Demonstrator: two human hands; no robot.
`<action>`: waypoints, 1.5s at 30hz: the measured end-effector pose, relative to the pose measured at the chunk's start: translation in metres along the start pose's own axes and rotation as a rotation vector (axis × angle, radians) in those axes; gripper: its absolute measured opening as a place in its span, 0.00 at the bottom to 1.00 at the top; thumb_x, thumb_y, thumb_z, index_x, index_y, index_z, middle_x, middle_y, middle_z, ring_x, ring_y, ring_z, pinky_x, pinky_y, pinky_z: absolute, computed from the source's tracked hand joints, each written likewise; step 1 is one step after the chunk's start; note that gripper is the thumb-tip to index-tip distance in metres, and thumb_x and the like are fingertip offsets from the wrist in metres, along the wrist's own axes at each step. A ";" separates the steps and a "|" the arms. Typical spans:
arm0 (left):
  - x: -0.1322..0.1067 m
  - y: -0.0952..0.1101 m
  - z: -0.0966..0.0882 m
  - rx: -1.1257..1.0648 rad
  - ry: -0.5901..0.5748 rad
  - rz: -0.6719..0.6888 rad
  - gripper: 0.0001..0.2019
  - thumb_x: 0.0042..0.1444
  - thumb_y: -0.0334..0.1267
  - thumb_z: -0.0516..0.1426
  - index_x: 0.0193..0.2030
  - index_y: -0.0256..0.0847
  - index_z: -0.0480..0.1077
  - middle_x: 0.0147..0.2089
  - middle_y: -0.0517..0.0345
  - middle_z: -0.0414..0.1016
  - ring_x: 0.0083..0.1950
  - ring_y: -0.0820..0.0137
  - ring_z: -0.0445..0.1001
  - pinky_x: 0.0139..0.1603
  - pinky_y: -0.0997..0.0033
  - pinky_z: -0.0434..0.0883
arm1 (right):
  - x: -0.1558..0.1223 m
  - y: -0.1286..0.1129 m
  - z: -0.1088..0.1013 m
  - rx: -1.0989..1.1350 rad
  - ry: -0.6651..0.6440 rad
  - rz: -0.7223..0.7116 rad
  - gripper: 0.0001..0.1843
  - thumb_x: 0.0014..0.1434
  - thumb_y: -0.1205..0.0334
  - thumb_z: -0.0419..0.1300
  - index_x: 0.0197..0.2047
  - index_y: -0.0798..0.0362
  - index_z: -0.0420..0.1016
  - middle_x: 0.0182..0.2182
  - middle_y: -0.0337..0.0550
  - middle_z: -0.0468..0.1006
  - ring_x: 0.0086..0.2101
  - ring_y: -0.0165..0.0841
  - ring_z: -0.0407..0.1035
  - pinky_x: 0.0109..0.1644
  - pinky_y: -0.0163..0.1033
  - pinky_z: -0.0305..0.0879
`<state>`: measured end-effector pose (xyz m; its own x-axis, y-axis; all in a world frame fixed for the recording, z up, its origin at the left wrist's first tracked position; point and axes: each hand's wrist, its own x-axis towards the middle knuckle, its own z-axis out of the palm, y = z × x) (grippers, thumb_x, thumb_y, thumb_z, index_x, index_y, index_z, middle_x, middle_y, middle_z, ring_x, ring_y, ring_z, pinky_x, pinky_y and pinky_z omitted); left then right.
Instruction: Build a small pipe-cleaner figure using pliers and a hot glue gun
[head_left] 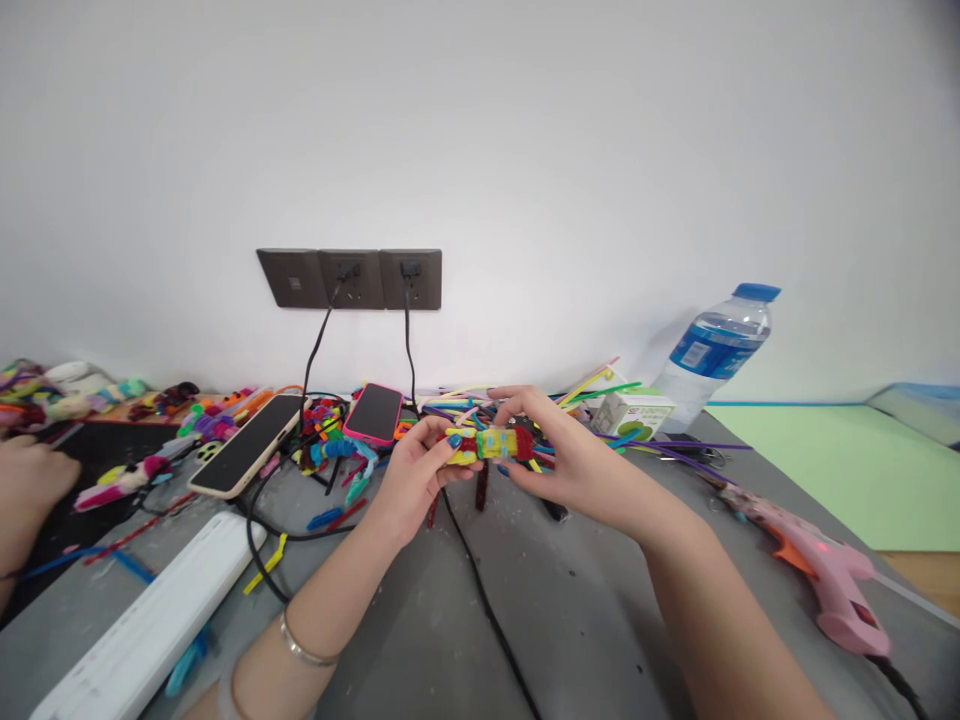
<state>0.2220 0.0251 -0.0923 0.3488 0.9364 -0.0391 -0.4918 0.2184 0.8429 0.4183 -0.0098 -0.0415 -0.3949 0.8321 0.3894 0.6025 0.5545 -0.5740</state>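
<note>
A small fuzzy pipe-cleaner figure (495, 443), yellow with red ends, a green band and light-blue spots, is held level above the grey table (450, 620). My left hand (420, 470) grips its left end, with the thumb on the front and the fingers behind. Around its right end, my right hand (559, 455) is open: the forefinger arches above and the thumb lies below, spread apart. Whether the right palm touches the red end cannot be made out. Behind both hands lies a heap of loose pipe cleaners (457, 405).
A pink glue gun (832, 575) lies at right, near a tilted water bottle (716, 350) and a small box (634, 412). Two phones (247, 445) (373, 412), black cables (480, 580) and a white power strip (157, 620) are at left. Another person's hand (37, 480) is far left.
</note>
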 end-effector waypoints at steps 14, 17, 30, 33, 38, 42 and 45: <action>0.000 -0.001 -0.001 0.012 -0.008 0.001 0.21 0.42 0.42 0.71 0.37 0.39 0.67 0.30 0.62 0.77 0.27 0.72 0.80 0.29 0.78 0.77 | 0.000 0.002 0.004 0.031 -0.016 0.062 0.16 0.54 0.71 0.59 0.45 0.48 0.63 0.56 0.51 0.71 0.55 0.43 0.68 0.54 0.47 0.67; 0.000 -0.001 0.000 0.019 -0.008 -0.003 0.21 0.42 0.42 0.71 0.37 0.39 0.67 0.31 0.61 0.78 0.28 0.72 0.80 0.29 0.78 0.77 | 0.000 0.003 0.004 0.046 -0.024 0.044 0.16 0.54 0.71 0.58 0.44 0.48 0.62 0.56 0.50 0.71 0.57 0.43 0.66 0.56 0.48 0.66; 0.000 0.000 0.000 0.011 -0.001 0.001 0.21 0.42 0.43 0.72 0.37 0.39 0.67 0.30 0.61 0.78 0.27 0.72 0.80 0.29 0.78 0.77 | 0.001 -0.001 0.002 0.022 -0.032 0.012 0.17 0.54 0.74 0.57 0.44 0.48 0.62 0.55 0.49 0.70 0.59 0.42 0.65 0.57 0.46 0.64; 0.000 0.000 0.001 0.011 0.004 0.000 0.22 0.40 0.43 0.72 0.37 0.39 0.68 0.30 0.62 0.78 0.27 0.72 0.80 0.29 0.78 0.77 | 0.000 0.000 0.003 0.010 -0.052 0.029 0.18 0.54 0.72 0.58 0.46 0.48 0.61 0.55 0.49 0.70 0.57 0.42 0.65 0.56 0.45 0.65; 0.000 0.000 0.001 0.015 0.010 0.003 0.22 0.40 0.43 0.72 0.37 0.39 0.68 0.30 0.62 0.78 0.26 0.73 0.79 0.29 0.78 0.77 | -0.001 0.004 0.006 0.020 -0.028 0.015 0.19 0.55 0.71 0.58 0.48 0.48 0.60 0.55 0.49 0.69 0.57 0.40 0.64 0.55 0.43 0.64; 0.000 -0.001 0.000 0.022 0.003 0.005 0.22 0.41 0.43 0.72 0.37 0.38 0.68 0.30 0.62 0.78 0.27 0.72 0.80 0.29 0.78 0.77 | 0.000 0.005 0.008 0.031 -0.026 0.012 0.17 0.55 0.72 0.57 0.46 0.48 0.60 0.55 0.49 0.69 0.59 0.40 0.63 0.56 0.43 0.62; -0.001 -0.001 0.000 0.022 -0.002 0.004 0.21 0.41 0.43 0.72 0.37 0.38 0.68 0.30 0.61 0.78 0.27 0.72 0.80 0.29 0.78 0.77 | 0.001 0.005 0.008 0.034 -0.029 0.001 0.18 0.54 0.73 0.56 0.45 0.48 0.60 0.55 0.48 0.69 0.60 0.40 0.62 0.57 0.43 0.62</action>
<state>0.2221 0.0243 -0.0934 0.3487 0.9366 -0.0343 -0.4759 0.2085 0.8544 0.4152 -0.0065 -0.0494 -0.4147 0.8323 0.3679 0.5794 0.5533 -0.5984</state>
